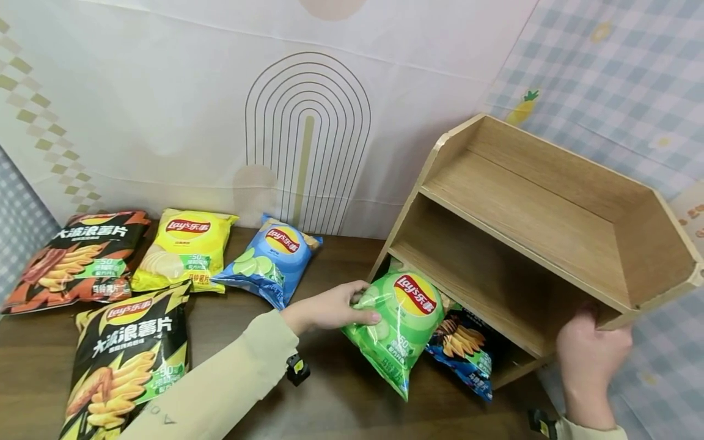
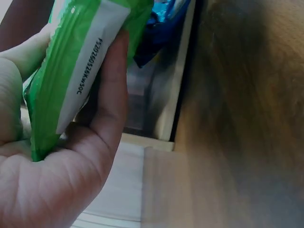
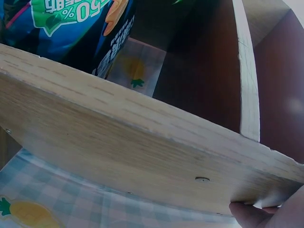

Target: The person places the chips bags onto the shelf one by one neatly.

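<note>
In the head view my left hand (image 1: 330, 308) grips a green Lay's chip bag (image 1: 393, 318) by its left edge, in front of the wooden shelf's lower opening. The left wrist view has the thumb on one face of the green bag (image 2: 78, 71) and the fingers on the other. My right hand (image 1: 591, 351) holds the right side panel of the wooden shelf (image 1: 528, 174); in the right wrist view its fingertips (image 3: 249, 213) lie on the panel's outer face. A blue-and-black chip bag (image 1: 462, 345) sits in the lower compartment, partly hidden behind the green bag.
Left on the dark wooden table (image 1: 236, 373) lie a red-and-black chip bag (image 1: 77, 263), a yellow one (image 1: 184, 250), a blue one (image 1: 275, 256) and a black one (image 1: 129, 360). A patterned cloth (image 1: 165, 110) hangs behind, and a checkered cloth (image 1: 621, 91) at the right.
</note>
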`<state>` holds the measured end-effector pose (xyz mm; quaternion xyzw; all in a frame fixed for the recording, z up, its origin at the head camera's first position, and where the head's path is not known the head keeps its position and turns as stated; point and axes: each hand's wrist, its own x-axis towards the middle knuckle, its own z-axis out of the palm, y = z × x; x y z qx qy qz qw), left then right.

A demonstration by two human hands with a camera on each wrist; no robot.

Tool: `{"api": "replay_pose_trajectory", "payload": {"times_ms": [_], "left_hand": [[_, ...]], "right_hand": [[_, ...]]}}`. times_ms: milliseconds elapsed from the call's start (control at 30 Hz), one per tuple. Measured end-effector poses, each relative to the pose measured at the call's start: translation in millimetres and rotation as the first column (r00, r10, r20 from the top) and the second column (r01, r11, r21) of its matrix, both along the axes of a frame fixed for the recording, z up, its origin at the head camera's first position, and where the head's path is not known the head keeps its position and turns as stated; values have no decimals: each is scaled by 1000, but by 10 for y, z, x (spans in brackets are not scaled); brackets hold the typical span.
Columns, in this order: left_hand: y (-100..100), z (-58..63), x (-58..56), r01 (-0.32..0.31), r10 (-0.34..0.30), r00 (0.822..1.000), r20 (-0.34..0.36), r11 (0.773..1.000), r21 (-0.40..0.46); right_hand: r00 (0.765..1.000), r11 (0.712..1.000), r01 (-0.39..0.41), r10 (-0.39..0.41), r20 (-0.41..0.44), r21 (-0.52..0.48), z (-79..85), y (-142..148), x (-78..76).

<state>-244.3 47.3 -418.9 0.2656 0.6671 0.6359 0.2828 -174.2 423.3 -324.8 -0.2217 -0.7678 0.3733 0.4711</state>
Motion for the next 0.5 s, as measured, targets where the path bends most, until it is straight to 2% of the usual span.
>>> {"api": "replay_pose_trajectory", "payload": {"times_ms": [233,500], "left_hand": [[144,-137,-63,-68,68,998,3,998,12],[277,-142,-127,-152,152,988,-2,988,1]], "right_hand": [[1000,1000,5,-5,0,14,-1,-2,4],[1000,999,22,-21,-21,31,-17,-10,-4]]}}
